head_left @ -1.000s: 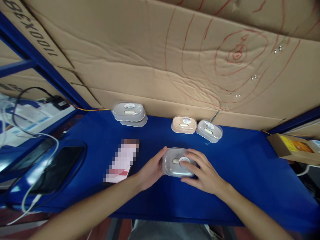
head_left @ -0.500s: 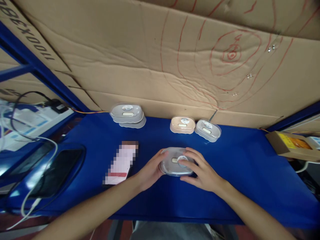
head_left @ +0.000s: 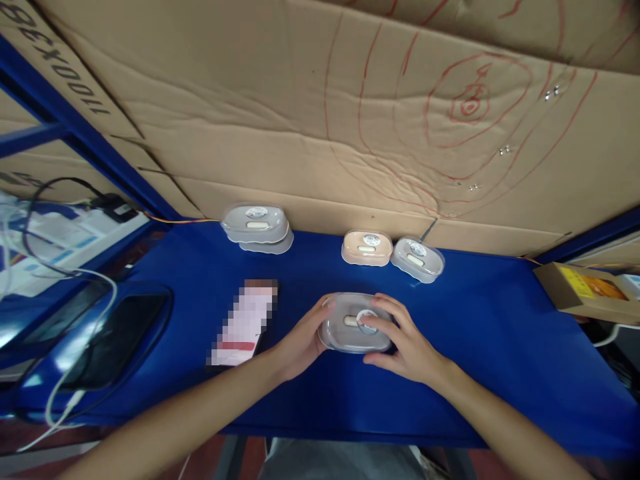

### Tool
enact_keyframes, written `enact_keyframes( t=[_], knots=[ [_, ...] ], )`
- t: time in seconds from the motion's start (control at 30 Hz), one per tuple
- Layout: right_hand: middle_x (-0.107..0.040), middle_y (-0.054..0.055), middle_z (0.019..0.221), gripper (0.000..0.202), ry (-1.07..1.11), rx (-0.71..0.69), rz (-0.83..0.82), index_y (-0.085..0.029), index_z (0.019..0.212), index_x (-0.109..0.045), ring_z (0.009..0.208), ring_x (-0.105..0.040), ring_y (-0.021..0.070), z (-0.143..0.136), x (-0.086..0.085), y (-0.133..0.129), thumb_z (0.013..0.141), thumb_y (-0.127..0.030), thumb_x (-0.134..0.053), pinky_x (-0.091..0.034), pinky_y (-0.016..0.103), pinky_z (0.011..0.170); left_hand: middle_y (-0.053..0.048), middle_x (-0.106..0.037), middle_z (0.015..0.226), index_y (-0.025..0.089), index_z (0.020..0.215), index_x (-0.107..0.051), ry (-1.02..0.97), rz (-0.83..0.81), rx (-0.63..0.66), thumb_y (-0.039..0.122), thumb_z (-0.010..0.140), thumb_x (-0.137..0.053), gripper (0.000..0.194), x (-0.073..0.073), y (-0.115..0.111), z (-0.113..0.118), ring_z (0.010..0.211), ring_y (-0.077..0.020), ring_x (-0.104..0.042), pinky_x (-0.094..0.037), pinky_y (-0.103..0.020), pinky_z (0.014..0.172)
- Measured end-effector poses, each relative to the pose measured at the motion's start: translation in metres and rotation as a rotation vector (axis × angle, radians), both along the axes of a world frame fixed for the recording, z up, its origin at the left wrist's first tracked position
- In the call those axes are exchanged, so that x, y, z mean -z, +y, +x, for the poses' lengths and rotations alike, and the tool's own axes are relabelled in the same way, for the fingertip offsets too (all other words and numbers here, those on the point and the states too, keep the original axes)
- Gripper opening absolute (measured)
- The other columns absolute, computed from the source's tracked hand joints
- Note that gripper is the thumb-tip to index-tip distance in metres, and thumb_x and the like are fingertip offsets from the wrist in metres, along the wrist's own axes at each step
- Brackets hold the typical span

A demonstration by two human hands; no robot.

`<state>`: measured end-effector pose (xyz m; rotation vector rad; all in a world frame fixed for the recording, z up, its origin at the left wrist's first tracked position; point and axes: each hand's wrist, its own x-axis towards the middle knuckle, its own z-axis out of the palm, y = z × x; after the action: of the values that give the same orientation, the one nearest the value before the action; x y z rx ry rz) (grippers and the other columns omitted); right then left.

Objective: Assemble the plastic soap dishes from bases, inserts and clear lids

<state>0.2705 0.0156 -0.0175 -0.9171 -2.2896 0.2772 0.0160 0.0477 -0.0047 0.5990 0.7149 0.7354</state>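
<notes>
A grey, rounded soap box (head_left: 345, 339) with a clear lid, a pale oval piece on top and a round white sticker is between my hands over the blue table. My left hand (head_left: 306, 339) grips its left end, thumb on the lid's upper left. Around the right end curls my right hand (head_left: 411, 343). Its index finger lies on the sticker, another finger touches the far right edge, and the thumb is by the near right corner. The undersides of the box and of the left fingers are hidden.
Behind stand stacked grey boxes (head_left: 256, 230), a peach box (head_left: 367, 252) and another grey box (head_left: 419, 261), against a cardboard wall (head_left: 240, 160). A phone (head_left: 240, 327) lies left of my hands. Cables and a power strip (head_left: 75, 250) are far left; a cardboard carton (head_left: 583, 300) is right.
The camera view has shifted slightly. Both hands keep nearly the same hold on the soap box, which looks tilted a little more toward me.
</notes>
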Motion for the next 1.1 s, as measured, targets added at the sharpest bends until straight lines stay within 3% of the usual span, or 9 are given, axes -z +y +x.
enact_keyframes(
  t=[0.17, 0.33, 0.57, 0.7, 0.9, 1.1],
  knots=[
    [-0.042, 0.018, 0.160, 0.074, -0.011, -0.014, -0.038, -0.027, 0.158, -0.043, 0.160, -0.030, 0.0403, 0.0004, 0.0010, 0.0015, 0.096, -0.049, -0.077, -0.044, 0.062, 0.123, -0.006, -0.078, 0.119, 0.024, 0.120, -0.077, -0.023, -0.020, -0.020, 0.054, 0.091, -0.078, 0.042, 0.0008, 0.0020, 0.0012, 0.106, -0.0246, -0.069, -0.056, -0.032, 0.087],
    [-0.039, 0.020, 0.165, 0.075, -0.071, -0.015, -0.020, -0.025, 0.161, -0.040, 0.163, -0.024, 0.0397, 0.0012, 0.0010, 0.0031, 0.097, -0.039, -0.077, -0.042, 0.063, 0.124, -0.005, -0.079, 0.111, 0.023, 0.117, -0.078, -0.002, -0.042, -0.027, 0.053, 0.092, -0.077, 0.039, 0.0026, 0.0058, 0.0004, 0.099, -0.0228, -0.069, -0.057, -0.030, 0.080],
    [-0.037, 0.019, 0.170, 0.083, -0.173, -0.004, -0.029, -0.027, 0.166, -0.033, 0.163, -0.026, 0.0402, 0.0025, -0.0005, 0.0015, 0.096, -0.034, -0.077, -0.043, 0.064, 0.123, -0.004, -0.078, 0.119, 0.024, 0.124, -0.075, 0.044, -0.043, -0.032, 0.049, 0.095, -0.075, 0.038, -0.0012, 0.0073, -0.0027, 0.103, -0.0219, -0.071, -0.056, -0.029, 0.083],
    [-0.034, 0.020, 0.172, 0.084, -0.218, -0.028, -0.040, -0.024, 0.168, -0.030, 0.164, -0.024, 0.0399, 0.0038, -0.0009, 0.0019, 0.096, -0.021, -0.073, -0.042, 0.064, 0.123, -0.006, -0.077, 0.122, 0.023, 0.127, -0.073, 0.063, -0.050, -0.011, 0.053, 0.096, -0.074, 0.043, -0.0021, 0.0078, -0.0036, 0.107, -0.0226, -0.071, -0.057, -0.030, 0.087],
    [-0.032, 0.019, 0.173, 0.091, -0.180, -0.028, -0.123, -0.025, 0.167, -0.032, 0.163, -0.026, 0.0388, 0.0026, -0.0011, 0.0013, 0.092, -0.043, -0.082, -0.041, 0.062, 0.124, -0.006, -0.077, 0.121, 0.022, 0.125, -0.072, 0.089, -0.056, 0.019, 0.059, 0.099, -0.068, 0.045, -0.0019, 0.0087, -0.0031, 0.104, -0.0239, -0.073, -0.058, -0.032, 0.084],
    [-0.032, 0.019, 0.173, 0.084, -0.175, -0.030, -0.096, -0.026, 0.167, -0.031, 0.163, -0.025, 0.0382, 0.0013, -0.0009, 0.0015, 0.097, -0.037, -0.076, -0.041, 0.063, 0.124, -0.006, -0.077, 0.123, 0.024, 0.127, -0.072, 0.114, -0.027, 0.015, 0.061, 0.099, -0.066, 0.047, -0.0011, 0.0074, -0.0020, 0.109, -0.0254, -0.072, -0.056, -0.032, 0.085]
  ],
)
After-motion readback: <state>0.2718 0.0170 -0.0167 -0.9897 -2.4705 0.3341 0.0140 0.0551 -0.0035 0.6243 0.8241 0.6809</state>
